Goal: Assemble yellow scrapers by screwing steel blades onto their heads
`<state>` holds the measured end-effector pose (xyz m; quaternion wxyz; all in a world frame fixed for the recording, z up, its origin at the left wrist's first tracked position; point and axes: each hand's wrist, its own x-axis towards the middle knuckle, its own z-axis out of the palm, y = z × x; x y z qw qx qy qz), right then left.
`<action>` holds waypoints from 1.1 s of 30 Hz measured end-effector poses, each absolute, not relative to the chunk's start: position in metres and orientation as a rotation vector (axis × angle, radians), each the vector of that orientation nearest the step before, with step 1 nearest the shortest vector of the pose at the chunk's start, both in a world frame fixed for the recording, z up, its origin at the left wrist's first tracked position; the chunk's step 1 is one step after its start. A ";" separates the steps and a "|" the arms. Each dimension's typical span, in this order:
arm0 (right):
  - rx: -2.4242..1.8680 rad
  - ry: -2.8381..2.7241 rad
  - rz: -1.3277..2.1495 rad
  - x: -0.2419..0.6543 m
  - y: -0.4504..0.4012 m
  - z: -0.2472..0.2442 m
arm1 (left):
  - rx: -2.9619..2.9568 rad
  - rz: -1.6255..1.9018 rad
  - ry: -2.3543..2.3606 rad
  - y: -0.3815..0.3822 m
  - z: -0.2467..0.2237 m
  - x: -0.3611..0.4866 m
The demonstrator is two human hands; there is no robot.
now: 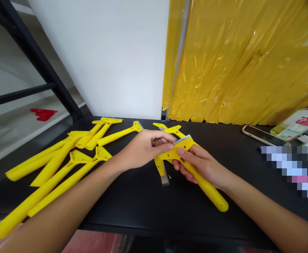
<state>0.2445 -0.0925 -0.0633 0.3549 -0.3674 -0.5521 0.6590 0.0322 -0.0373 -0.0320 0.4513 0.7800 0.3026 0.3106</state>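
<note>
**Ten yellow scrapers, one pinched between two hands**

We count one yellow plastic scraper (173, 151) in the hands, at centre right of the frame, held above the black table (169, 225). Its steel blade (182, 140) faces up and away from us. The left hand (142, 149) pinches the scraper's head near the blade between thumb and bent forefinger, its other fingers curled. The right hand (202, 167) wraps the neck of the handle, with the thumb pressed on the head.

We count seven more scrapers (56, 165) lying on the table at centre left, their handles fanned toward the lower left. Two others lie beside the hands: one (160, 168) just below them with its metal edge toward us, and one (166, 128) just above them, partly hidden.

At right we see one phone (264, 135) and one printed packet (296, 128). One red object (43, 114) lies on a pale shelf (17, 130) at upper left. A yellow plastic sheet (243, 59) hangs at upper right.
</note>
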 end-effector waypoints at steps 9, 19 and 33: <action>-0.879 -1.169 1.577 0.237 -0.092 -0.057 | 1.511 0.819 0.729 -0.039 -0.041 0.043; -0.841 -0.667 1.596 0.212 -0.097 -0.056 | 1.063 0.894 0.676 -0.074 -0.065 0.082; -0.842 -0.751 1.542 0.194 -0.099 -0.059 | 1.014 1.048 0.833 -0.081 -0.063 0.082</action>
